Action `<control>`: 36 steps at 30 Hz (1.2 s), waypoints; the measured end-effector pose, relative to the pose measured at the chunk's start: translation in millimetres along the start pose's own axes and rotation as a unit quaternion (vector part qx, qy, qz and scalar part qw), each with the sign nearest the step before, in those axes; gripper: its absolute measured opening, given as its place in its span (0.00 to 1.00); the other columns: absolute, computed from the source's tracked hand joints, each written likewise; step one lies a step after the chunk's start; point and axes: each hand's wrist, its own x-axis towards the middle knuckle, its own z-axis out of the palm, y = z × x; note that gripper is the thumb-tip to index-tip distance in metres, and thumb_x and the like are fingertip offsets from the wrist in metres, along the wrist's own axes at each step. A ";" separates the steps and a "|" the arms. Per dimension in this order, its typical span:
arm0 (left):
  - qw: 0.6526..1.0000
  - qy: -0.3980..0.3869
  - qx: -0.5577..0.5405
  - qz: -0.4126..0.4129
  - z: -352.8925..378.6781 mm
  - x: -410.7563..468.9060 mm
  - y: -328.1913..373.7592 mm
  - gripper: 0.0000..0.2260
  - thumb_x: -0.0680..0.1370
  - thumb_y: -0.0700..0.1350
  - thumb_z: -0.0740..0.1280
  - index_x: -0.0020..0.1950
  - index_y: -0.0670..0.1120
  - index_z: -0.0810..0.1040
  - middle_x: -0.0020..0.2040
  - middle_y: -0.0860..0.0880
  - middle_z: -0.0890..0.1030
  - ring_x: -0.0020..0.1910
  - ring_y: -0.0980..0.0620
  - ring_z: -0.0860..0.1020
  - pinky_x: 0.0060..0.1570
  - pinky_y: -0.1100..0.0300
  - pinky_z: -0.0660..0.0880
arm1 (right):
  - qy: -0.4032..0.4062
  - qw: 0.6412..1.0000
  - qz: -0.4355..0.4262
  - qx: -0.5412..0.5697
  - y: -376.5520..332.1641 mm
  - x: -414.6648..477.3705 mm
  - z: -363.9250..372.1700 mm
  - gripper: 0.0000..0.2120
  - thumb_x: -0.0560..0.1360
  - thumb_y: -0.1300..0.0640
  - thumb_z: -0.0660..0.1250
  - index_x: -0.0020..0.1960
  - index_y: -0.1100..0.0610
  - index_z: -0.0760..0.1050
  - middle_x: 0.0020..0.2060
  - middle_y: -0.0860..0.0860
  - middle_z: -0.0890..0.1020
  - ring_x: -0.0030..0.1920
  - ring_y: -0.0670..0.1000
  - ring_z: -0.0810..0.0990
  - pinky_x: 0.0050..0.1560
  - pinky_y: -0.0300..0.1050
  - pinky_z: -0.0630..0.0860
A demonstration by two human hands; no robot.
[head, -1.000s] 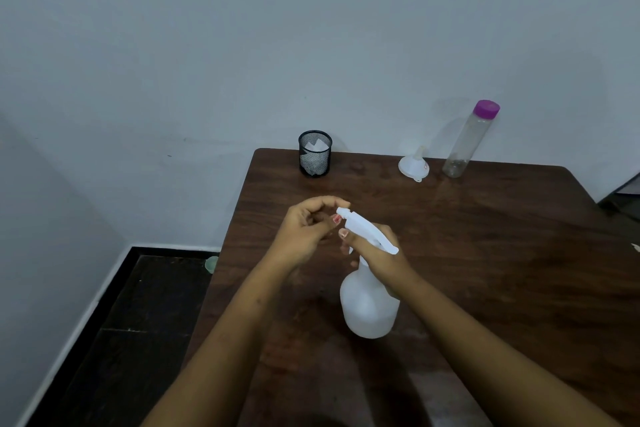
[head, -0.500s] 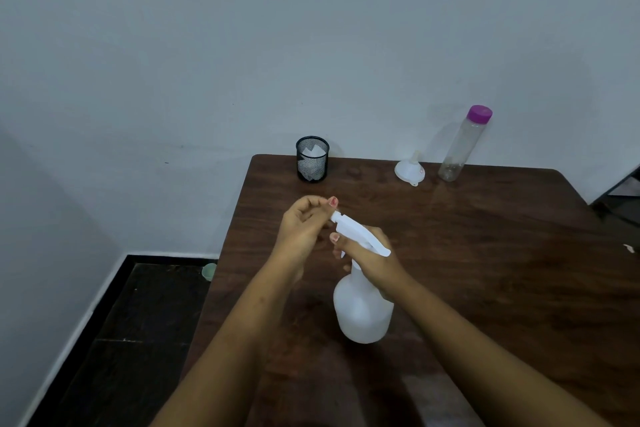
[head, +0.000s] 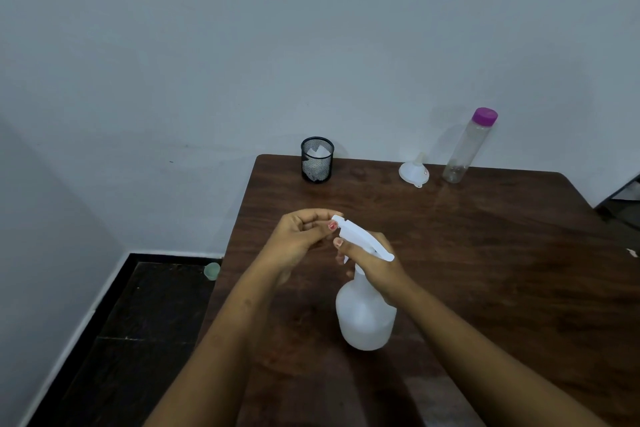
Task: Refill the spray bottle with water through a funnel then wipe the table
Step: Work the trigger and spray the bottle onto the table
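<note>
A white translucent spray bottle [head: 366, 315] stands upright on the dark wooden table [head: 485, 253]. My right hand [head: 372, 258] grips its neck just under the white trigger head. My left hand [head: 299, 237] pinches the nozzle tip of that head with thumb and fingertips. A small white funnel [head: 414, 172] lies at the table's far edge. Beside it stands a clear water bottle with a purple cap [head: 469, 146], nearly empty as far as I can see.
A black mesh cup [head: 317, 159] holding white paper or cloth stands at the table's far left corner by the wall. A small pale green object [head: 212, 270] lies on the dark floor left of the table. The table's left edge runs close to my left forearm.
The view has tilted up a little, so everything sits lower in frame. My left fingers have shifted on the nozzle tip. The bottle stays on the table in my right hand.
</note>
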 end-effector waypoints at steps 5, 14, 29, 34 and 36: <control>0.995 -0.042 -0.086 -0.010 -5.4 -4.6 -4.5 0.13 0.71 0.41 0.69 0.55 0.45 0.82 0.54 0.44 0.83 0.52 0.50 0.82 0.47 0.59 0.79 | -0.009 1.000 0.004 -0.007 2.2 0.9 0.3 0.03 0.75 0.53 0.70 0.42 0.47 0.80 0.31 0.43 0.81 0.36 0.45 0.81 0.32 0.36 0.75; 0.991 0.066 -0.093 -0.064 0.2 -10.6 -7.0 0.16 0.77 0.56 0.62 0.54 0.47 0.81 0.48 0.49 0.83 0.43 0.52 0.78 0.50 0.54 0.76 | -0.007 1.000 0.009 -0.016 1.6 -2.0 1.4 0.10 0.75 0.52 0.70 0.37 0.40 0.81 0.31 0.36 0.81 0.35 0.37 0.81 0.31 0.30 0.74; 0.978 -0.068 0.098 -0.173 42.9 -59.7 -104.5 0.42 0.62 0.52 0.79 0.71 0.57 0.60 0.65 0.58 0.72 0.64 0.58 0.71 0.62 0.56 0.73 | -0.055 0.990 0.082 -0.100 9.1 19.0 26.9 0.11 0.72 0.46 0.71 0.47 0.53 0.81 0.37 0.49 0.85 0.36 0.45 0.82 0.39 0.41 0.77; 0.982 -0.023 0.096 -0.159 47.8 -53.8 -100.8 0.40 0.60 0.61 0.78 0.68 0.59 0.65 0.63 0.59 0.75 0.62 0.57 0.73 0.61 0.57 0.74 | -0.056 0.985 0.091 -0.134 3.9 29.6 36.0 0.16 0.71 0.42 0.70 0.42 0.56 0.82 0.33 0.49 0.84 0.32 0.43 0.81 0.35 0.37 0.74; 0.981 0.006 0.112 -0.160 47.8 -51.4 -100.7 0.40 0.58 0.64 0.77 0.67 0.60 0.67 0.62 0.60 0.75 0.61 0.57 0.73 0.59 0.58 0.74 | -0.055 0.985 0.092 -0.136 2.3 33.4 38.5 0.18 0.71 0.41 0.69 0.41 0.56 0.82 0.33 0.49 0.85 0.32 0.43 0.81 0.35 0.37 0.74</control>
